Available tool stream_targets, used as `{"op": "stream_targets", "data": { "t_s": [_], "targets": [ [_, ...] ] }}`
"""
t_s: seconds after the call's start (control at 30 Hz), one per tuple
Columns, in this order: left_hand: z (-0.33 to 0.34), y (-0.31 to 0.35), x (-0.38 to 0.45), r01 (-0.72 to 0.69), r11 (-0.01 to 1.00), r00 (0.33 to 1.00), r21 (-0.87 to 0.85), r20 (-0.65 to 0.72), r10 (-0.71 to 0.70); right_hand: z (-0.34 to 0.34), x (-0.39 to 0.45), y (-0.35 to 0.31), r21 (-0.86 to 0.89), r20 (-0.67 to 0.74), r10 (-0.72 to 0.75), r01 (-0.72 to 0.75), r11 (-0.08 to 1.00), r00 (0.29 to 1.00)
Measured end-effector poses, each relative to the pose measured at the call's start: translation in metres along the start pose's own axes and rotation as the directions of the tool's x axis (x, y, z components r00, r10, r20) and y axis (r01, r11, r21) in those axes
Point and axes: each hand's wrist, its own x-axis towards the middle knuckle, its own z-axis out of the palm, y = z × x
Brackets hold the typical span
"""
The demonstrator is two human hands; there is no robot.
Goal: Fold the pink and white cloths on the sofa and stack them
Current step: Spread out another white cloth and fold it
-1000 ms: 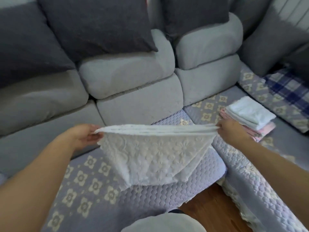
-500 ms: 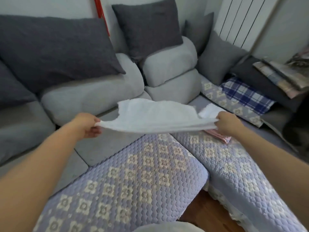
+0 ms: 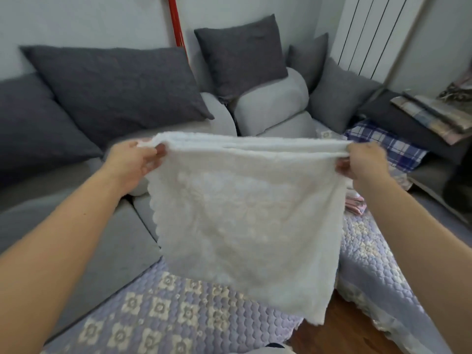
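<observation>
The left hand (image 3: pixel 132 162) is pinching one top corner of the white cloth (image 3: pixel 245 215) and the right hand (image 3: pixel 362 163) the other, each grip closed on the fabric, holding it doubled in the air above the sofa (image 3: pixel 122 241). The fold looks underway; next it needs halving again, corners meeting. Half a second ago it was billowing flat; now it is hanging straight down.

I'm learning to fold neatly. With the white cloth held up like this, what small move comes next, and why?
Probably lower it flat onto the quilted sofa cover. The white cloth hangs in the air, doubled along its top edge, pinched by the left hand and right hand, so it needs a surface for another fold.
</observation>
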Motion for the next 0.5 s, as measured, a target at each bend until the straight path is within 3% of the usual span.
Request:
{"op": "stream_targets", "data": {
  "t_s": [0.07,0.17,0.27,0.4,0.5],
  "targets": [
    [-0.01,-0.026,0.004,0.129,0.983,0.991,0.128,-0.064,-0.121,0.001,0.005,0.024,-0.094,0.112,0.171,-0.161,0.982,0.979],
    [-0.013,-0.057,0.004,0.276,0.951,0.959,0.14,-0.103,-0.263,-0.002,0.017,0.053,-0.284,0.164,0.286,-0.232,0.93,0.944],
    [0.002,-0.07,0.006,0.336,0.927,0.942,0.168,-0.082,-0.327,-0.006,0.027,0.063,-0.395,0.162,0.373,-0.286,0.873,0.914],
    [0.042,-0.042,0.02,0.29,0.955,0.957,0.06,0.005,-0.291,-0.012,0.048,0.037,-0.325,0.071,0.189,-0.156,0.933,0.979],
    [0.068,-0.016,0.029,0.196,0.975,0.978,-0.101,-0.048,-0.201,-0.027,0.047,0.007,-0.136,-0.031,0.022,-0.026,0.99,0.999]
  ]
}}
